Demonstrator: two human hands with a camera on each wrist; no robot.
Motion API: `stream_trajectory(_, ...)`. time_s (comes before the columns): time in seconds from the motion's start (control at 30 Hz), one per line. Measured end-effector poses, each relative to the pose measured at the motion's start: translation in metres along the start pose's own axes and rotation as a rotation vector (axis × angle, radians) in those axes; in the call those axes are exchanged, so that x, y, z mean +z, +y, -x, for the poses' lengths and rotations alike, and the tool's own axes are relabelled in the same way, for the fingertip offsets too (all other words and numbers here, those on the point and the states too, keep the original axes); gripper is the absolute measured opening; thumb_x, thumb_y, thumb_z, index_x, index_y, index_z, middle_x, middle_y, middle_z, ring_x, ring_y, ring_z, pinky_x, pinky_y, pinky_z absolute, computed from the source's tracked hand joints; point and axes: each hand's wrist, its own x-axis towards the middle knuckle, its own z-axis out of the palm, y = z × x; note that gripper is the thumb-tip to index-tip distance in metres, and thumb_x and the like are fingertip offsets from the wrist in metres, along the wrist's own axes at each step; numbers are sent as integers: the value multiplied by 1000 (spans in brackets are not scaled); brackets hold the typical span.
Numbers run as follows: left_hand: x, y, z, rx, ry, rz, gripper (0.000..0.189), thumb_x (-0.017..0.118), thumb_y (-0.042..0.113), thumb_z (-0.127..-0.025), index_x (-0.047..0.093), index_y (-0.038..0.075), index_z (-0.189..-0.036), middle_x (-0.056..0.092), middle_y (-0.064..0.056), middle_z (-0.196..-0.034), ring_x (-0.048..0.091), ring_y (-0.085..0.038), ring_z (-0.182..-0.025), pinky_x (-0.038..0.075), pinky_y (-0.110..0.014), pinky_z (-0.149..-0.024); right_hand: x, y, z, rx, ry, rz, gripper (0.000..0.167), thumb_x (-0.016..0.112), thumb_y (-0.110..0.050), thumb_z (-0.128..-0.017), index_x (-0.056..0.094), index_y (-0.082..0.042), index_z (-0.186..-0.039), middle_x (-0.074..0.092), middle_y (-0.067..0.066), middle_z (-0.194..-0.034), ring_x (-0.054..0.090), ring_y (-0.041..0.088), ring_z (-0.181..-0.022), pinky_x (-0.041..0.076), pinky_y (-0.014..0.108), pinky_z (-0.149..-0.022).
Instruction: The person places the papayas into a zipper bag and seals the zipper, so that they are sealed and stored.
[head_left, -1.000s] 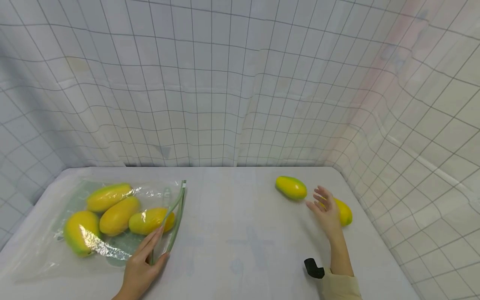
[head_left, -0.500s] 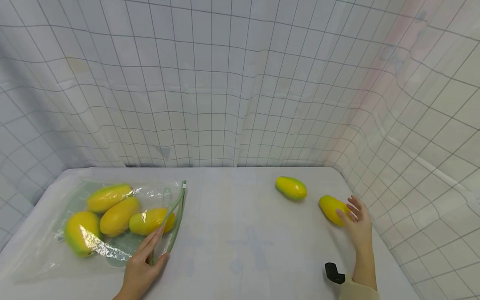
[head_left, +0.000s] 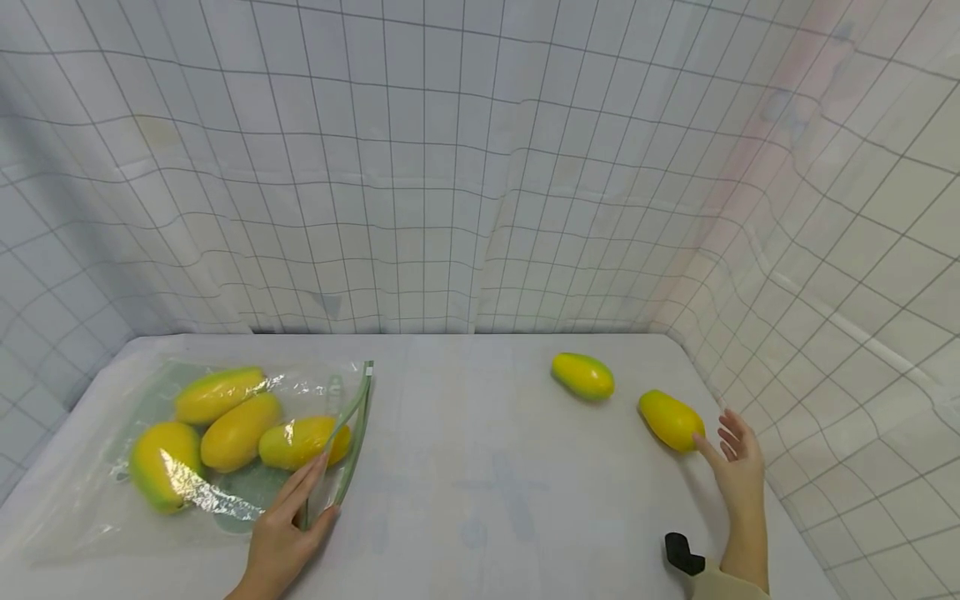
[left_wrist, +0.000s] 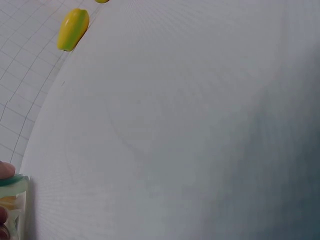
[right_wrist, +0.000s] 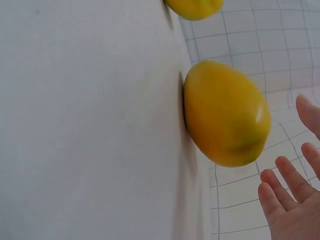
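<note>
Resting at the mouth of the clear bag (head_left: 82, 512) of four yellow fruits (head_left: 161, 475), the left hand (head_left: 287, 527) has straight fingers, thumb apart; the right hand (head_left: 738, 465) spreads its fingers beside a loose fruit (head_left: 671, 421) on the desk (head_left: 480, 442), another fruit (head_left: 583, 377) lying farther back.

The person's right arm wears a cream sleeve (head_left: 731, 587), plain, at between four and five o'clock in the head view. Its edge slants across the forearm, leaving wrist and right hand (head_left: 738, 462) bare. A black piece (head_left: 684, 554) sits at ten o'clock of the sleeve, bent like an elbow, with blunt ends and rounded corners. The left hand (head_left: 285, 537), between seven and eight o'clock, is bare. The right fingers (right_wrist: 294, 179) have rounded tips.
</note>
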Motion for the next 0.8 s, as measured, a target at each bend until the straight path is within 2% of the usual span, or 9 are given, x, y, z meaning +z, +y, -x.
stream_trajectory(0.17,0,0,0,-9,-5,-9,66,57,48,-84,54,-5,-123,52,-7,-130,36,6,-123,28,-7,-98,-2,6,0,38,-112,-4,73,66,-21,-85,25,-5,-143,32,22,-141,33,35,-125,27,44,-107)
stream_trajectory(0.33,-1,1,0,-4,-4,-16,66,56,48,-84,54,-5,-123,52,-7,-130,36,6,-123,28,-7,-98,-2,13,1,67,-217,-3,78,65,-25,-86,18,-6,-145,26,22,-144,30,36,-126,27,39,-107)
stream_trajectory(0.47,0,1,0,-1,1,-21,66,56,49,-84,54,-4,-123,52,-5,-130,36,6,-123,28,-7,-98,-2,18,0,93,-300,2,81,63,-29,-86,13,-8,-146,20,23,-146,27,37,-128,24,44,-107)
stream_trajectory(0.63,0,0,0,10,6,-15,65,54,49,-85,54,-4,-124,52,-5,-131,37,6,-122,29,-6,-97,-1,22,-1,124,-341,-14,84,64,-31,-86,9,-13,-147,13,23,-149,25,39,-130,22,50,-105)
stream_trajectory(0.73,0,-1,0,16,7,-16,65,53,49,-86,53,-3,-125,52,-4,-131,37,6,-122,29,-5,-96,1,24,-2,137,-346,-27,85,65,-30,-85,8,-14,-148,11,23,-149,25,38,-130,24,46,-105)
stream_trajectory(0.8,0,-1,0,20,7,-14,65,53,49,-86,53,-3,-125,52,-5,-131,37,6,-122,29,-5,-96,2,25,-2,139,-343,-36,86,65,-28,-85,8,-14,-148,11,24,-149,26,38,-130,27,39,-105)
